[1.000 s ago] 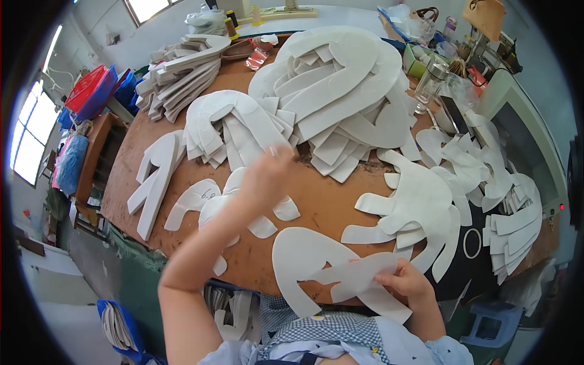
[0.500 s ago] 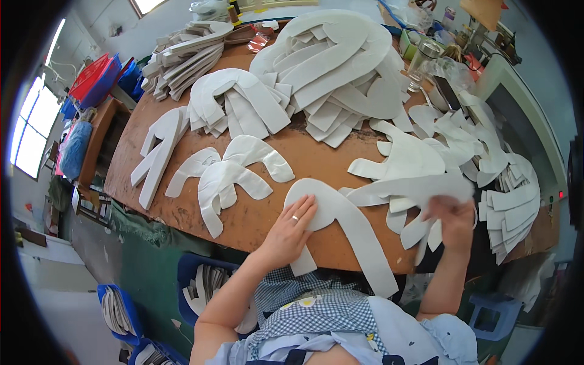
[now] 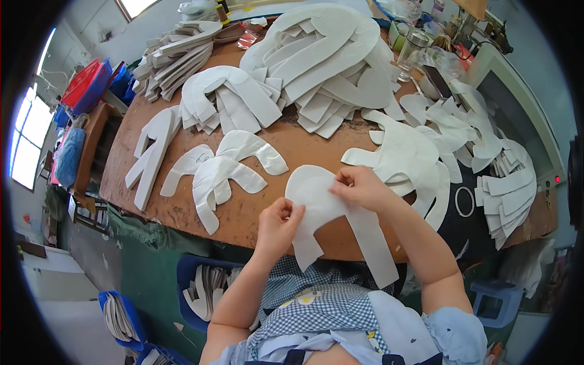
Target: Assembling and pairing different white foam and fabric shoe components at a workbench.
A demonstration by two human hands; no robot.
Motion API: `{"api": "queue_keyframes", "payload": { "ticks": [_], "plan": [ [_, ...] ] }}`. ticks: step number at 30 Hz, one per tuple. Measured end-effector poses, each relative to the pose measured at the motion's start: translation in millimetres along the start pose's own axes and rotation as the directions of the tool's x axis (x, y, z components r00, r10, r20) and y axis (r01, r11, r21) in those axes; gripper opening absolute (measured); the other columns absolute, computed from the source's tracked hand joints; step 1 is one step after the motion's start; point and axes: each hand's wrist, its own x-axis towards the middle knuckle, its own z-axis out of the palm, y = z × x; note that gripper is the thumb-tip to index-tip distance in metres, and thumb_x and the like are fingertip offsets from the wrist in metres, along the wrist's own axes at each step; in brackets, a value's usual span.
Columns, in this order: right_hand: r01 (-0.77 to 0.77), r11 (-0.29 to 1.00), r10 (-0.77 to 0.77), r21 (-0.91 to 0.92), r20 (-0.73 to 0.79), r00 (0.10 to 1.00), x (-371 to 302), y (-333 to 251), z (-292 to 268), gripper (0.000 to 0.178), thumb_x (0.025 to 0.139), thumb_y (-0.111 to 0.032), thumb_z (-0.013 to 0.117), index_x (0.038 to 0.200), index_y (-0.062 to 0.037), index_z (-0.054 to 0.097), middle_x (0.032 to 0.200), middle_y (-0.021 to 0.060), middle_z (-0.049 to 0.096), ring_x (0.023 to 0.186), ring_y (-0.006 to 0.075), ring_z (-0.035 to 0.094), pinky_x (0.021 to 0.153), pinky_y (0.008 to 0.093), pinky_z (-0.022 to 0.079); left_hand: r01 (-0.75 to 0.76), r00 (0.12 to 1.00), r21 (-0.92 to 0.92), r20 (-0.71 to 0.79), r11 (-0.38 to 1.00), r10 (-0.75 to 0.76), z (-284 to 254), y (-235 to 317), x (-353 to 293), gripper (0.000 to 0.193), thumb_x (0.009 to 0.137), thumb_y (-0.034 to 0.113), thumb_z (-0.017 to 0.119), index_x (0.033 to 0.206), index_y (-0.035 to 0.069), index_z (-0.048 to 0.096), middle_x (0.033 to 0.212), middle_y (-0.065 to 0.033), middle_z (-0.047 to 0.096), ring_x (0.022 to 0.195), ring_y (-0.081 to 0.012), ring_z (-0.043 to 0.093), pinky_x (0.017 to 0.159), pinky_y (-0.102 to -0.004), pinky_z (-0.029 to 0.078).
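Right in front of me, a white horseshoe-shaped padded piece point(image 3: 319, 198) lies at the table's near edge, its two legs pointing toward me. The longer right leg reaches out over the edge. My left hand point(image 3: 280, 226) pinches its left rim between thumb and curled fingers. At the upper right of its curve, my right hand point(image 3: 359, 188) is closed on the rim. Just past my right hand lie overlapping thin white curved pieces point(image 3: 398, 146). To the left are smaller white arched pieces point(image 3: 225, 176), one with handwriting on it.
Tall piles of white curved pieces point(image 3: 328, 61) fill the table's back. A glass jar point(image 3: 413, 52) stands behind on the right. Stacked white pieces point(image 3: 508, 201) and a white ring point(image 3: 465, 201) lie at right, beside a monitor point(image 3: 517, 115). Blue bins point(image 3: 188, 274) stand below the table.
My right hand has come left from the thin pieces at the right to the horseshoe piece. My left hand has gone from lying flat on it to pinching its left rim.
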Motion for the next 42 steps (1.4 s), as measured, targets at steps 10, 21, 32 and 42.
{"api": "queue_keyframes", "payload": {
  "ticks": [10, 21, 32, 42],
  "plan": [
    [0.007, 0.948, -0.074, -0.318, -0.199, 0.977, 54, 9, 11, 0.027, 0.083, -0.025, 0.073, 0.085, 0.0019, 0.069, 0.076, 0.0159, 0.070, 0.071, 0.0266, 0.067, 0.067, 0.0369, 0.053, -0.005, 0.948, 0.297, -0.301, 0.955, 0.099, -6, -12, 40, 0.031, 0.088, 0.023, 0.073, 0.079, -0.006, 0.064, 0.059, -0.0098, 0.063, 0.052, -0.0127, 0.056, 0.052, -0.0303, 0.045],
    [0.059, 0.945, -0.150, -0.322, -0.265, 0.953, 44, 12, 18, 0.023, 0.085, -0.020, 0.070, 0.083, 0.0033, 0.068, 0.076, 0.0192, 0.069, 0.071, 0.0321, 0.068, 0.067, 0.0395, 0.053, 0.002, 0.941, 0.367, -0.315, 0.930, 0.122, -4, -18, 44, 0.029, 0.086, 0.021, 0.075, 0.078, -0.004, 0.064, 0.059, -0.0054, 0.062, 0.053, -0.0088, 0.053, 0.052, -0.0281, 0.044],
    [0.037, 0.905, -0.155, -0.424, -0.247, 0.957, 47, 9, 21, 0.029, 0.085, -0.025, 0.073, 0.088, 0.0035, 0.066, 0.078, 0.0200, 0.069, 0.074, 0.0332, 0.068, 0.069, 0.0405, 0.052, 0.074, 0.974, 0.240, -0.224, 0.968, -0.019, -9, -4, 4, 0.038, 0.085, 0.012, 0.076, 0.112, -0.002, 0.054, 0.070, -0.0060, 0.067, 0.059, -0.0092, 0.060, 0.053, -0.0246, 0.048],
    [0.051, 0.890, -0.184, -0.454, -0.253, 0.950, 47, 12, 24, 0.028, 0.086, -0.024, 0.072, 0.089, 0.0027, 0.065, 0.080, 0.0211, 0.069, 0.078, 0.0359, 0.067, 0.071, 0.0427, 0.052, 0.201, 0.965, 0.071, -0.185, 0.977, -0.185, -8, -7, -20, 0.040, 0.086, 0.008, 0.074, 0.116, -0.002, 0.050, 0.073, -0.0079, 0.069, 0.063, -0.0126, 0.068, 0.053, -0.0254, 0.054]
  ]
}}
